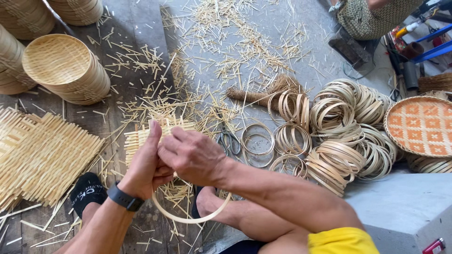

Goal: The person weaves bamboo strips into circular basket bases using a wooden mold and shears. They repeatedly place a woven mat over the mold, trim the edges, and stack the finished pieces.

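My left hand (143,167) and my right hand (190,155) are pressed together over a woven bamboo mat (141,136) set in a round bamboo hoop (188,218). Both hands grip the mat and hoop; the hoop's lower arc shows below my wrists. My left thumb points up. A black watch sits on my left wrist. Most of the mat is hidden behind my hands.
Stacked woven bamboo baskets (66,68) stand at top left, flat woven mats (42,155) at left. Scissors (228,138), a small broom (263,94) and a pile of bamboo rings (339,127) lie right. An orange patterned tray (421,124) is far right. Bamboo offcuts litter the floor.
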